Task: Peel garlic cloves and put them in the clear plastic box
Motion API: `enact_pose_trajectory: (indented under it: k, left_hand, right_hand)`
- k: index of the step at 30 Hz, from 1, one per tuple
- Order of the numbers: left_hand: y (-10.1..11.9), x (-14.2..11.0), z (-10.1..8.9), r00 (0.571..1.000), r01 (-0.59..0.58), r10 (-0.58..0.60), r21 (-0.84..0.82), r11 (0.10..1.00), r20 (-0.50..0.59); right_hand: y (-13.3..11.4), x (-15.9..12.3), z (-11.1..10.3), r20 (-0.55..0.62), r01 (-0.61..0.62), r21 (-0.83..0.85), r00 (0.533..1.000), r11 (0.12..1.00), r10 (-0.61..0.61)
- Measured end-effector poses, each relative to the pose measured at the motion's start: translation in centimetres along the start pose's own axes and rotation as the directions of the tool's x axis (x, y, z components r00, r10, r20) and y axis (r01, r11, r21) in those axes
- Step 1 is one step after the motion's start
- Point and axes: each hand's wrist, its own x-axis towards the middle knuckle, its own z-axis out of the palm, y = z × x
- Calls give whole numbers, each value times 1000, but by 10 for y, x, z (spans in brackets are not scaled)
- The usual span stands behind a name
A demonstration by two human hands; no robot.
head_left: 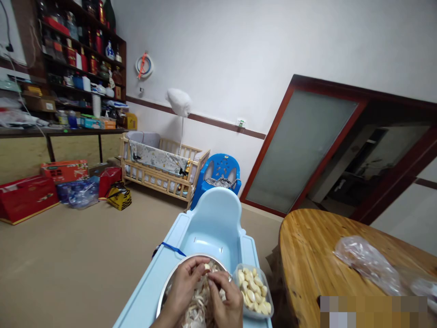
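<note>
My left hand (184,287) and my right hand (227,296) meet over a steel bowl (167,282), with their fingertips pinching a small garlic clove (206,267) between them. The bowl is heaped with papery garlic skins (200,305). Just right of my right hand, a clear plastic tub (254,291) holds many peeled cloves. The bowl and tub rest on a pale blue plastic child's seat (208,232). My hands hide part of the bowl's rim.
A round-edged wooden table (314,255) with a crumpled plastic bag (365,264) is on the right. Ahead stand a blue plastic chair (218,177) and a wooden crib (160,168). Red boxes (27,198) lie on the floor at left.
</note>
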Motion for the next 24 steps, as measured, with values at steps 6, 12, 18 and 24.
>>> enact_pose_trajectory:
  k: [6, 12, 18, 24]
  left_hand:
    - [4, -2, 2, 999, -33, 33, 77, 996, 3]
    - [3, -1, 3, 998, -42, 38, 85, 995, 47]
    - [-1, 0, 3, 998, -21, 17, 69, 997, 58]
    - [-2, -1, 2, 998, -19, 14, 74, 997, 68]
  right_hand:
    - [1, 4, -2, -49, 3, 9, 999, 1000, -3]
    - [5, 1, -1, -54, -53, 27, 997, 998, 55]
    - [6, -1, 0, -64, -51, 18, 997, 999, 52]
    - [13, -6, 4, -94, -22, -15, 995, 1000, 21]
